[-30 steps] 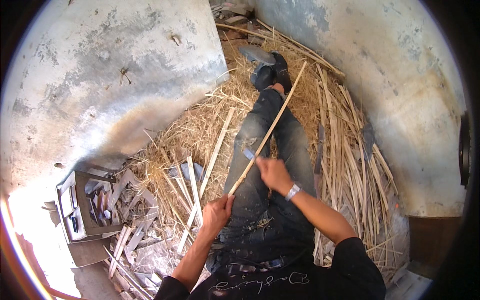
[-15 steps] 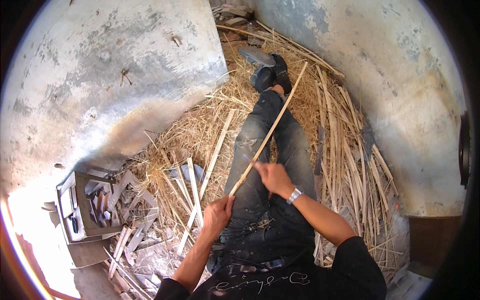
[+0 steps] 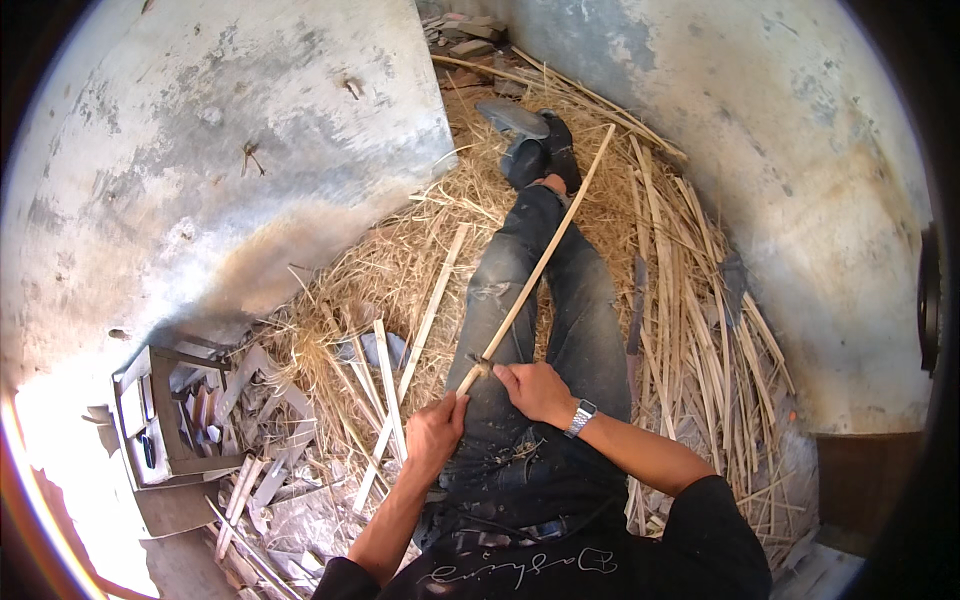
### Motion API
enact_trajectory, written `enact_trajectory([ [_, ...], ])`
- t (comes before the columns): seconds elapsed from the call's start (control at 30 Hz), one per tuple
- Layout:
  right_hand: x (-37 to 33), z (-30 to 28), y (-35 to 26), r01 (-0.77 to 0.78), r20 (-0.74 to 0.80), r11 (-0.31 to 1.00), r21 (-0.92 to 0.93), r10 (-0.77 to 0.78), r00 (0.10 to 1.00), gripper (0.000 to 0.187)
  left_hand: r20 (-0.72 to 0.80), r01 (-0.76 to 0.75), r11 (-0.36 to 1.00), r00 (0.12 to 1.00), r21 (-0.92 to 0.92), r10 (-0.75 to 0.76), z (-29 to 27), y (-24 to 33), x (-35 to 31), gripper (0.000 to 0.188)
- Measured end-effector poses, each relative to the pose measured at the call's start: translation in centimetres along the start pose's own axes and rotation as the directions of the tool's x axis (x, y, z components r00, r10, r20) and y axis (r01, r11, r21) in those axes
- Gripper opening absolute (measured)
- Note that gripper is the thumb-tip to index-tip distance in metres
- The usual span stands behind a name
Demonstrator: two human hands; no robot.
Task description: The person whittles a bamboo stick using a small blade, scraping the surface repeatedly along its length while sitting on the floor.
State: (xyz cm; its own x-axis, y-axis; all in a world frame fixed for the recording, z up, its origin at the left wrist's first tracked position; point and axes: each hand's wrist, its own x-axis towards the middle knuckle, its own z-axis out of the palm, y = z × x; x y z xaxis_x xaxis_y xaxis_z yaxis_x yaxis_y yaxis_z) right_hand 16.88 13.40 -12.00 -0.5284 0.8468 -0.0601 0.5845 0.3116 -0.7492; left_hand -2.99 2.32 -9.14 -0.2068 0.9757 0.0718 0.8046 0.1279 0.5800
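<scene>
A long, pale bamboo strip slants over my outstretched legs, from near my feet down to my lap. My left hand is closed round its near end. Close above that, my right hand, with a silver watch on the wrist, is closed at the strip. A small dark blade shows by its thumb and lies across the strip. It looks like a small knife, its handle hidden in the fist.
Split bamboo strips lie heaped on my right. Fine shavings cover the floor around my legs. At the left stands a wooden frame box beside scraps. Stained walls rise on both sides, with rubble at the far end.
My right hand has come down along the strip toward my left hand, bringing the blade nearer the strip's end. My left hand and the strip have hardly moved.
</scene>
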Motion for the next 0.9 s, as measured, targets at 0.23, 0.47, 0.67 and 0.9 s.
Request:
enact_trajectory([
  [0.23,1.1,0.2,0.4,0.032,-0.173,0.987,0.159,-0.005,0.985,0.053,0.167,0.198,0.935,0.974,-0.295,-0.154,-1.4,0.2,1.4,0.036],
  [0.47,1.2,0.3,0.7,-0.083,-0.159,0.978,0.193,0.115,0.981,0.050,0.310,0.275,0.915,0.933,-0.296,-0.180,-1.8,-0.8,1.9,0.043],
  [0.67,2.2,-2.4,1.1,-0.186,-0.072,0.972,0.147,0.198,0.978,0.050,0.323,0.280,0.894,0.932,-0.350,-0.166,-1.6,-2.3,1.7,0.055],
  [0.9,0.2,-0.3,-0.6,-0.022,0.056,0.985,0.173,0.013,0.998,0.053,0.315,0.242,0.908,0.940,-0.341,-0.133,-1.5,-2.6,2.5,0.054],
])
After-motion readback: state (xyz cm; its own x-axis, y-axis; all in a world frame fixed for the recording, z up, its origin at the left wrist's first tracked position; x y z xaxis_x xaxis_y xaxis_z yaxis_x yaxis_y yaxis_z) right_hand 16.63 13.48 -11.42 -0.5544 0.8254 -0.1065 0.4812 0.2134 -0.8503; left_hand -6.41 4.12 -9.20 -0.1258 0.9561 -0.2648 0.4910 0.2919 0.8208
